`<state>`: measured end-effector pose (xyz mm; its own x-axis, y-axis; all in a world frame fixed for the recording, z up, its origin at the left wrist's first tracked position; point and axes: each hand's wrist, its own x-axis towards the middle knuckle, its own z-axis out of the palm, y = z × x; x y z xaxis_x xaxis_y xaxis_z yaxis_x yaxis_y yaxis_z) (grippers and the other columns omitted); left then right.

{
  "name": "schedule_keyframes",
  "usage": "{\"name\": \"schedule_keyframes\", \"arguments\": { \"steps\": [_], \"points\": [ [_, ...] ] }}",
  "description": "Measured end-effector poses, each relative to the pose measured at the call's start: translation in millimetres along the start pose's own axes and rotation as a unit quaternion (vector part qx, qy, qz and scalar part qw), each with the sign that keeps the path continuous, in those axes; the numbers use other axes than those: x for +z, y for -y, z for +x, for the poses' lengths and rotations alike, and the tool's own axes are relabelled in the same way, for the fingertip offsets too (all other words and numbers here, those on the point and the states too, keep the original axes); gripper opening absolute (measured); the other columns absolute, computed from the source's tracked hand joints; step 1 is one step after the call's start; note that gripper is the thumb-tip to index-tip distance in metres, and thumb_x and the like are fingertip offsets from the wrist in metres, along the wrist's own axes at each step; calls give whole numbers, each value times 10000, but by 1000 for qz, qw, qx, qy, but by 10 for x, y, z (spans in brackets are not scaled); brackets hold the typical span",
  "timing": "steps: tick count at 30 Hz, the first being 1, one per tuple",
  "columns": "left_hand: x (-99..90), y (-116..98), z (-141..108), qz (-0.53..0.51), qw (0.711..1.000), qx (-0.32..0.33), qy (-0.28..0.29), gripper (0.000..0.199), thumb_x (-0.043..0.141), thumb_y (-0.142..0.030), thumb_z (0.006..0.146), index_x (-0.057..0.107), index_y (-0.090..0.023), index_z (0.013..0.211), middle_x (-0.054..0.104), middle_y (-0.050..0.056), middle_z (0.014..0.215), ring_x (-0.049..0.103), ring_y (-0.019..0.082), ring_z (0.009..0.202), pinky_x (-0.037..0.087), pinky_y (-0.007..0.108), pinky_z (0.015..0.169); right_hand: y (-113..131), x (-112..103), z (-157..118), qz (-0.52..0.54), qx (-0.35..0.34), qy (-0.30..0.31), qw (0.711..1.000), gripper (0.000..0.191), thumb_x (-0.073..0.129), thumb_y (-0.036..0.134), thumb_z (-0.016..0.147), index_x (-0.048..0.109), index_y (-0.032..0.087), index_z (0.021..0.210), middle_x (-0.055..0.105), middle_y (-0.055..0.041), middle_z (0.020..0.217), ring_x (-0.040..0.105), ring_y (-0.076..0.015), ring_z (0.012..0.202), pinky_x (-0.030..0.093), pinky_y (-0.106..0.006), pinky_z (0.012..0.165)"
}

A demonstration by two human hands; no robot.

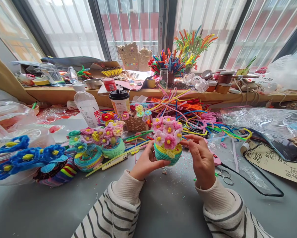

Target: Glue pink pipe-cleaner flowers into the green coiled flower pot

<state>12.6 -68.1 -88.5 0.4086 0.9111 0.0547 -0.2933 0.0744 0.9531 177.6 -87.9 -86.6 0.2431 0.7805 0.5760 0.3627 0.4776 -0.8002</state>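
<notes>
The round turquoise pot of fuzzy pink flowers (168,141), central over the smooth grey counter (167,213), is clasped by your left hand (148,162), thumb across its near side, seemingly keeping it upright, while your right hand (200,159) curls at its right, whether pinching anything I cannot tell.

Daylight thru windows (71,26), brt w/ some glare, pic edges stretched.

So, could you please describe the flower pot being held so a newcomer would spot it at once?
Over the grey table, find two striped sleeves. Beyond them, the left hand holds a small teal pot topped with pink, yellow-centred flowers. Unlike the flower pots farther left, it is in a hand.
</notes>
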Motion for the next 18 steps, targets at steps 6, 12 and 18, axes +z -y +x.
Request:
{"name": "schedule_keyframes", "arguments": {
  "steps": [6, 12, 18],
  "points": [
    [15, 3, -6, 0, 1000, 4, -2, 648, 743, -169, 524, 418, -197, 1083, 530, 85, 1162, 481, 253, 1095, 390, 356, 904, 6, 1, -3, -13, -12, 4, 1000, 266, 426, 336, 827, 674, 242, 852, 518, -59, 1001, 495, -184, 918, 408, -377, 794],
    [10, 11, -6, -9, 1000, 7, -7, 693, 749, -173, 515, 421, -199, 1124, 513, 104, 1199, 458, 277, 1122, 384, 375, 913, 21, -30, 4, -51, -51, -8, 997, 260, 418, 306, 830, 661, 229, 882, 529, -62, 997, 503, -182, 893, 407, -385, 789],
    [21, 0, -13, 1, 1000, 8, -13, 680, 747, -174, 514, 422, -200, 1111, 517, 93, 1182, 469, 267, 1107, 377, 371, 919, 75, -95, -5, -127, -120, -13, 985, 220, 440, 219, 806, 657, 207, 840, 510, -68, 1007, 511, -169, 829, 432, -368, 731]
  ]
}}
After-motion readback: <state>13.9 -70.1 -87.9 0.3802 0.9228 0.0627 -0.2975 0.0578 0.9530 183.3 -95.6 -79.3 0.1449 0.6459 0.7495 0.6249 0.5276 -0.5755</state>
